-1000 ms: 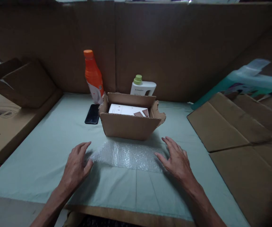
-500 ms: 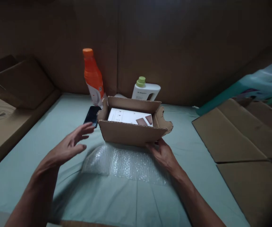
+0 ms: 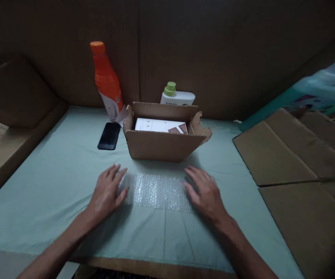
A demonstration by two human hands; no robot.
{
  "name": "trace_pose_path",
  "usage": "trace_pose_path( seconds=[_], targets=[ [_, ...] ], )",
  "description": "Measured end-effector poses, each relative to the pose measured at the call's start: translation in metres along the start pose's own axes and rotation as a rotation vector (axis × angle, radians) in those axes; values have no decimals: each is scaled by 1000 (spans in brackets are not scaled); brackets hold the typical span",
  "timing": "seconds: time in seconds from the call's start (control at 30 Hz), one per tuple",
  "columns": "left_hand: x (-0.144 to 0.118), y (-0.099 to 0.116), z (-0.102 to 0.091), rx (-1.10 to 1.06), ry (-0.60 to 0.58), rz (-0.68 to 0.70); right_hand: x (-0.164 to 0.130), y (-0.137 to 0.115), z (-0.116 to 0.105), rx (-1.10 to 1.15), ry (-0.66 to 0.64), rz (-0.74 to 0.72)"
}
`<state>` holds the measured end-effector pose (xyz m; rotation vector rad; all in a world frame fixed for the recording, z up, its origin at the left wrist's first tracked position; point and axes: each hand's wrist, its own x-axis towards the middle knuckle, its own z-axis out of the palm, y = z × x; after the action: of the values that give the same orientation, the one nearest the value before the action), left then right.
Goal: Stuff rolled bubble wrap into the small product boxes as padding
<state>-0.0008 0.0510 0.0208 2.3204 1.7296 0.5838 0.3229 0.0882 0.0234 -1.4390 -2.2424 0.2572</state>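
On the green cloth (image 3: 68,170), the left hand (image 3: 107,192) and right hand (image 3: 205,192) lie flat and spread, seemingly pinning the bubble wrap (image 3: 156,190) by its ends. Just behind it stands the open cardboard box (image 3: 163,145).

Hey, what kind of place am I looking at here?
Probably a small packing station. An open cardboard box sits on a cloth-covered table, both hands rest flat on bubble wrap, and flattened cardboard lies alongside.

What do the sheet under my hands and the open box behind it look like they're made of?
The sheet looks like clear plastic bubble wrap: see-through, glossy, covered in small raised bubbles that catch the light. The open box looks like brown corrugated cardboard, matte, with a ragged torn flap on its right side. Both hands, left hand and right hand, lie flat on the sheet's ends.
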Motion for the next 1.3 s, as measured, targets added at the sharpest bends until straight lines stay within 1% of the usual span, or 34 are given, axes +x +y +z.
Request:
trace_pose_path(
  seconds=[0.07,0.1,0.13,0.17,0.2,0.23,0.3,0.37,0.4,0.47,0.5,0.53,0.6,0.67,0.73,0.8,0.87,0.9,0.97,1.03,1.1,1.13,1.17,1.2,1.23,1.3],
  targets=[
    [-20,20,9,109,-54,110,-11,-33,16,-35,-80,-184],
    [-26,27,13,149,-92,139,-13,-47,24,-37,-138,-257],
    [-30,30,16,184,-128,147,-14,-57,31,-39,-195,-312],
    [-34,28,17,216,-158,137,-16,-61,36,-44,-240,-342],
    [-39,22,16,243,-174,115,-21,-60,37,-53,-263,-354],
    [-45,11,12,263,-179,91,-27,-52,36,-62,-267,-351],
    [-62,-18,1,271,-166,53,-46,-24,24,-84,-225,-294],
    [-79,-43,-12,250,-99,4,-65,9,7,-105,-135,-164],
    [-85,-51,-17,239,-50,-24,-72,23,-1,-112,-83,-91],
    [-88,-55,-21,238,38,-98,-74,39,-11,-120,-4,33],
    [-84,-52,-20,254,60,-140,-70,41,-12,-123,14,80],
    [-79,-46,-17,279,58,-176,-62,40,-11,-124,17,119],
    [-66,-33,-9,324,-9,-211,-44,32,-5,-100,-10,188],
    [-57,-24,-2,328,-67,-190,-31,21,-2,-50,-45,204],
    [-53,-20,-1,282,-55,-134,-34,8,-5,22,-75,195],
    [-51,-19,-5,232,20,-70,-52,-7,-16,142,-112,248],
    [-41,-14,-10,201,97,9,-80,-25,-29,330,-179,375],
    [-32,-9,-11,190,114,55,-95,-35,-35,437,-229,436],
    [-5,7,-9,169,95,141,-122,-57,-42,607,-338,500],
    [27,27,0,149,45,195,-142,-79,-42,695,-419,504],
    [51,45,12,137,29,207,-154,-96,-39,724,-442,478],
    [57,52,17,128,38,211,-159,-102,-37,736,-442,465],
    [57,57,20,104,51,225,-162,-106,-35,752,-439,458],
    [50,60,21,58,61,253,-164,-108,-33,774,-435,458],
    [37,61,19,-15,56,295,-166,-110,-31,802,-423,467],
    [-4,59,9,-242,-20,378,-168,-110,-27,917,-389,511]
  ],
)
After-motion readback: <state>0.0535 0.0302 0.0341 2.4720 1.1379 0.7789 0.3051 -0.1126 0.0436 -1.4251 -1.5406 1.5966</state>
